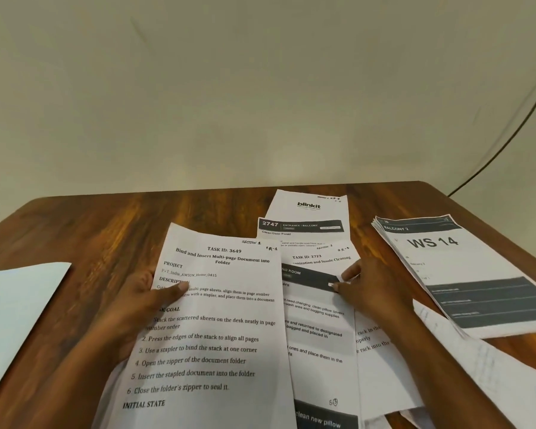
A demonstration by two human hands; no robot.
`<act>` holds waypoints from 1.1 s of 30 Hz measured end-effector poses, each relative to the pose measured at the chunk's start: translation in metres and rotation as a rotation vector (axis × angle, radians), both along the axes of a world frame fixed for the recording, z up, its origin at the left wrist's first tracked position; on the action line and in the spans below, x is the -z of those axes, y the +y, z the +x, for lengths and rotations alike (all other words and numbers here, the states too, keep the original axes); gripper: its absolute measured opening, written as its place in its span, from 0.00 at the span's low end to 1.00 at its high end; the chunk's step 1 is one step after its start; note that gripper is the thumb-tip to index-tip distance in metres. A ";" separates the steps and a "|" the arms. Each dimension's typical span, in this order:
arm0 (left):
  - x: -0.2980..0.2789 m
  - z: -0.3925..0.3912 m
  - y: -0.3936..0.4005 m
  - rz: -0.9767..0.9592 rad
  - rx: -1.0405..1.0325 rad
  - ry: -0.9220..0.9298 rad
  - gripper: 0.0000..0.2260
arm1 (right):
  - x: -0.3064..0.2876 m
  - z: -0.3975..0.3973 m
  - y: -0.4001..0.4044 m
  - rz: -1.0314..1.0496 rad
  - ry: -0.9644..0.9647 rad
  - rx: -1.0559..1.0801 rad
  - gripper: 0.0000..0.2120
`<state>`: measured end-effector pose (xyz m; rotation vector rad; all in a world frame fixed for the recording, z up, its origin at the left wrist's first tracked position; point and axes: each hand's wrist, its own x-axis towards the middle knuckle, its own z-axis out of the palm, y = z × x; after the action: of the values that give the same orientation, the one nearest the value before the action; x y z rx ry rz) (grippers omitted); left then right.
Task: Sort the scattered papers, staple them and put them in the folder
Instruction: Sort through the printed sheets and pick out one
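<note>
Clearly the sorting step is in hand. The left hand [136,301] pinches the sheet headed "TASK ID: 3649" [217,329] at its left edge, thumb lying on the printed face and the other fingers hidden beneath, so the page is held lifted and tilted toward the camera. Just right of that sheet, the right hand [375,292] rests on the overlapped papers, its fingers [350,270] narrowly pinched at a page with a dark band reading "ROOM" [313,308]; whether the page is actually gripped or only touched cannot be told.

Beyond that dark-banded page, further from the person, lie a sheet marked "TASK ID: 2723" [319,258], a "2747" sheet [300,226] and a "blinkit" page [308,205], all overlapping. Well to the right of the 3649 sheet sits a thicker bundle topped by "WS 14" [464,270], with more loose pages spilling toward the near edge. Left of the 3649 sheet, apart from it, a pale flat item that may be the folder [19,317] lies on the wooden table [106,224]. No stapler is in view.

Judging by the handwritten section marks, the next move calls for drawing out the following page in order and laying it squarely behind the held sheet, then squaring the edges before stapling.
</note>
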<state>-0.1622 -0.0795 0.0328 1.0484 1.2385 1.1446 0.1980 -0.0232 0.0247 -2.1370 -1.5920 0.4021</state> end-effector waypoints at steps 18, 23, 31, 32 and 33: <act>-0.004 -0.001 -0.003 -0.051 -0.011 -0.073 0.24 | -0.014 -0.007 -0.001 0.321 0.817 -0.163 0.01; -0.011 -0.009 -0.004 -0.038 -0.002 -0.114 0.17 | -0.023 -0.012 -0.006 0.407 0.944 -0.225 0.07; -0.015 -0.012 -0.009 -0.012 -0.023 -0.121 0.17 | -0.042 -0.015 -0.020 0.476 1.155 -0.277 0.11; -0.015 -0.012 -0.009 -0.015 -0.020 -0.115 0.17 | -0.043 -0.015 -0.022 0.480 1.160 -0.279 0.11; -0.014 -0.012 -0.009 -0.018 -0.021 -0.105 0.17 | -0.044 -0.016 -0.023 0.482 1.172 -0.282 0.12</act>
<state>-0.1741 -0.0883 0.0473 0.9515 1.1776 1.1878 0.1821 -0.0462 0.0687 -0.9357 -1.0752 0.9960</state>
